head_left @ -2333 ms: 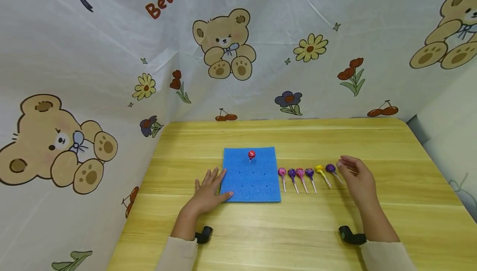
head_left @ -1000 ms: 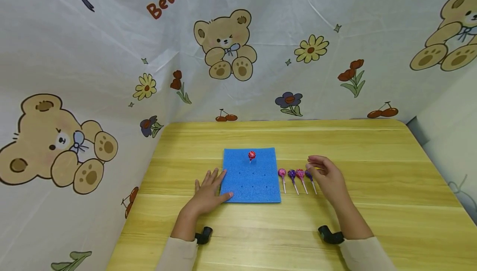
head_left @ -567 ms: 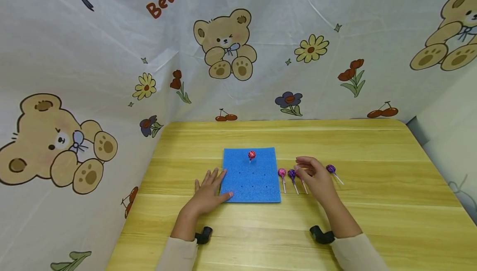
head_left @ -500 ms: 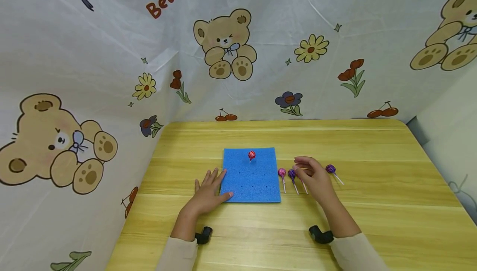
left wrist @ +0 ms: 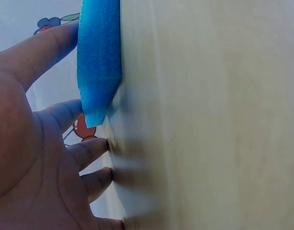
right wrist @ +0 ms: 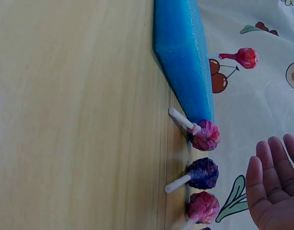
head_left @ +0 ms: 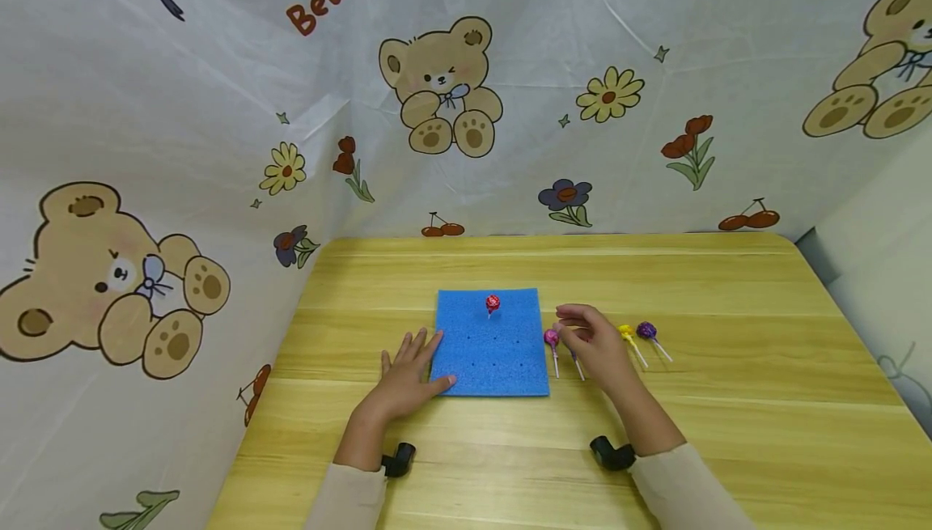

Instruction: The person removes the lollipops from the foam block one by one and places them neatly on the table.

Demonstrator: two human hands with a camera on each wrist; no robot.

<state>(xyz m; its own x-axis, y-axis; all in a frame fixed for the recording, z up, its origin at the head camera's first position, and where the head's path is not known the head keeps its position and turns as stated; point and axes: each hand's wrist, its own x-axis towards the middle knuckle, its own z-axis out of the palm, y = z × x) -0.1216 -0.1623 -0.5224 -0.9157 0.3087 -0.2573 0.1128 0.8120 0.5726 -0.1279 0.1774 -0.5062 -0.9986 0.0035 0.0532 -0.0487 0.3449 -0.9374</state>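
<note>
My left hand (head_left: 404, 384) rests at the left edge of a blue foam block (head_left: 484, 356), fingers spread and thumb on its top. In the left wrist view, the thumb and index finger touch the foam (left wrist: 99, 52). A red lollipop (head_left: 493, 303) stands upright near the block's far edge. Over the row of lollipops on its right hovers my right hand (head_left: 600, 352), loosely bent and holding nothing. The right wrist view shows a pink lollipop (right wrist: 205, 135), a purple lollipop (right wrist: 203, 173) and another pink lollipop (right wrist: 203, 207) beside that hand. The hand partly hides the row from above.
Right of the hand lie a yellow lollipop (head_left: 627, 331) and a purple lollipop (head_left: 646, 330). Small holes dot the foam's top. The wooden table (head_left: 743, 336) meets a bear-print cloth (head_left: 510, 182) at its back and left.
My right hand has moved left along the lollipop row, uncovering the purple and yellow lollipops at its right end. The lollipops lie where they were. My left hand has stayed on the foam.
</note>
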